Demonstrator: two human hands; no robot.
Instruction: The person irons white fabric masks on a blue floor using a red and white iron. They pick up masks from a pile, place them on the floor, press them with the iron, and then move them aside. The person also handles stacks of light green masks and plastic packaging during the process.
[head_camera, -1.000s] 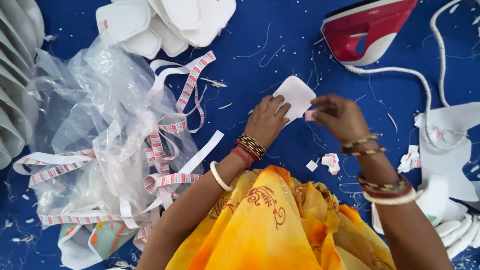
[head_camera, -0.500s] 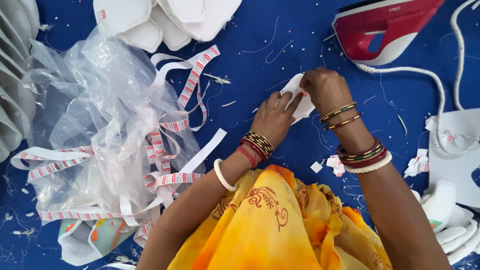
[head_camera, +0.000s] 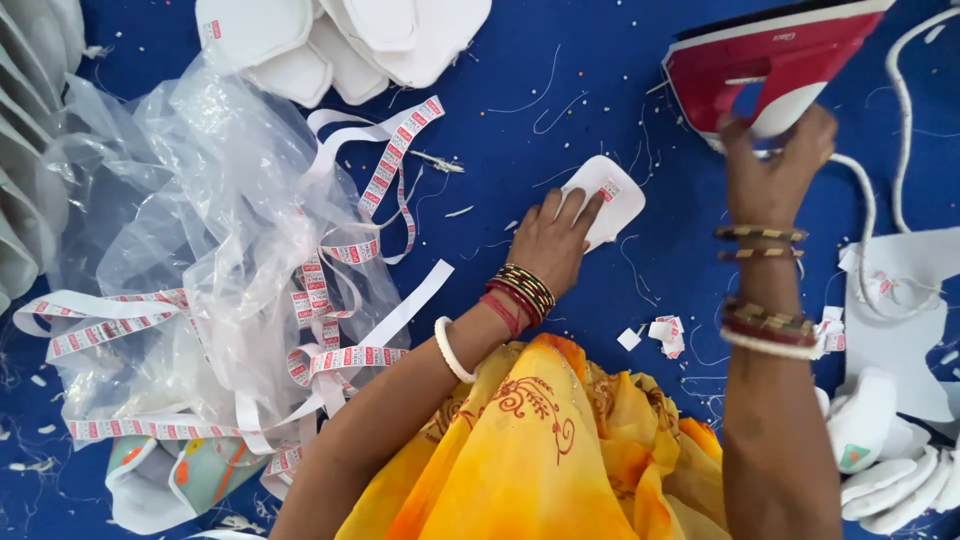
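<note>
Head view, looking straight down: the left hand (head_camera: 553, 240) lies flat with fingers spread, pressing a small white pad (head_camera: 608, 196) onto the blue cloth (head_camera: 560, 90); the fingertips cover the pad's lower left part, and a tiny red-printed tag shows on its top; the right hand (head_camera: 775, 165) is up at the red and white iron (head_camera: 770, 60), fingers curled round its white handle; the grip's inner side is hidden behind the hand; the iron's top and right edge run out of the picture; its white cord (head_camera: 880, 200) loops down the right side and off the top corner; bangles sit on both wrists; yellow and orange fabric (head_camera: 540, 450) fills the bottom middle, cut off below; left of the arm, crumpled clear plastic (head_camera: 200, 230) tangles with long white tape printed in red (head_camera: 385, 165), what lies under it hard to make out; a stack of white pads (head_camera: 340, 35) is cropped by the top edge; more pale shapes sit cut off at the far left and lower right; small tag scraps (head_camera: 665, 332) lie between the arms; loose threads dot the cloth
</note>
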